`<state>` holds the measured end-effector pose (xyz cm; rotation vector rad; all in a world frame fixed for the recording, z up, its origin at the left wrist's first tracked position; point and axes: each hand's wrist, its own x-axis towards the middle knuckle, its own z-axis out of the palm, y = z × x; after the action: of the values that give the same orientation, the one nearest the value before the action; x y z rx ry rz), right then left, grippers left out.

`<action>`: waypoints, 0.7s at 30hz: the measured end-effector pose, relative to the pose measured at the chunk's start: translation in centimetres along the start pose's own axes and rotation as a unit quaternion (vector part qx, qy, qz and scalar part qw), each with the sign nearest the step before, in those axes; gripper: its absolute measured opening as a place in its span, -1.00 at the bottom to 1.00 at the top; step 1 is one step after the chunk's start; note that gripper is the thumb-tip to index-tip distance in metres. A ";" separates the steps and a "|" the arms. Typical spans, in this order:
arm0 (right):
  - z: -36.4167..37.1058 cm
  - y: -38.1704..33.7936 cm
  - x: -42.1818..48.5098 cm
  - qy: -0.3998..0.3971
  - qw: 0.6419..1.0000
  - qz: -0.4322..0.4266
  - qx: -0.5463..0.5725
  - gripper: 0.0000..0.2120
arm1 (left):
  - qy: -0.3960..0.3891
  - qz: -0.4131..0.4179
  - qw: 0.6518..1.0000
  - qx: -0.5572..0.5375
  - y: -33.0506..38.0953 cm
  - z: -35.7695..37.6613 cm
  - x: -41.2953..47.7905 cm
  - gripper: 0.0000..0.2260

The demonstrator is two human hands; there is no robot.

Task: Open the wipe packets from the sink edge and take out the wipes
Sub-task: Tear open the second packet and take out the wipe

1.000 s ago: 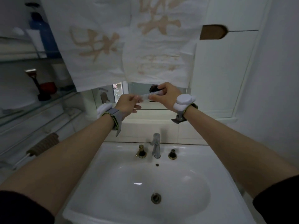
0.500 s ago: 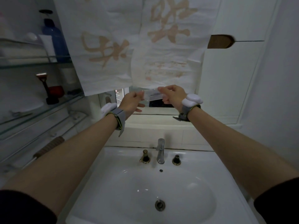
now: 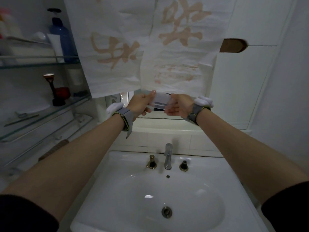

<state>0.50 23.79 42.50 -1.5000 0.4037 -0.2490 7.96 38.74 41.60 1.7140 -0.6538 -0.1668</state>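
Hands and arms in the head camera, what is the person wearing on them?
Both hands are bare, left hand and right hand. Each wrist carries a grey fabric strap with a yellow-green edge and a white rounded device: left band, right band. Forearms are bare; dark sleeves begin near the elbows.

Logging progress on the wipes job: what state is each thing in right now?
Wipe packet: held up between both hands, no wipe visibly out.
Left hand: grip on the packet's left end.
Right hand: grip on its right end.
Faucet: no water running.
Sink: basin empty, drain open.
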 end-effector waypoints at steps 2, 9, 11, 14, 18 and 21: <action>0.6 0.4 0.3 -0.008 1.000 0.010 0.020 -0.69 | -0.002 0.004 1.000 0.008 -0.4 -0.2 0.0 -0.70; 1.8 1.0 1.6 0.020 0.996 -0.007 0.090 -0.79 | -0.001 0.008 1.000 -0.025 -1.3 -0.9 -0.2 -0.76; 2.2 1.1 2.2 0.041 0.995 -0.028 0.082 -0.89 | 0.009 0.004 1.000 -0.030 -1.7 -1.2 -0.2 -0.67; 2.5 1.0 2.8 0.035 0.997 -0.062 -0.022 -0.82 | 0.030 0.012 0.998 0.046 -2.2 -2.0 -0.4 -0.51; 3.9 2.1 5.1 0.024 0.988 -0.114 -0.101 -0.67 | 0.086 0.001 0.996 0.033 -3.3 -3.0 -0.5 -0.44; 5.8 2.5 5.0 0.047 0.989 -0.125 -0.069 -0.70 | 0.137 -0.018 0.990 0.027 -4.3 -4.1 -1.1 -0.45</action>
<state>7.14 27.21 39.59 -1.6808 0.3106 -0.4998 10.32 43.28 38.35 1.7603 -0.4278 0.0607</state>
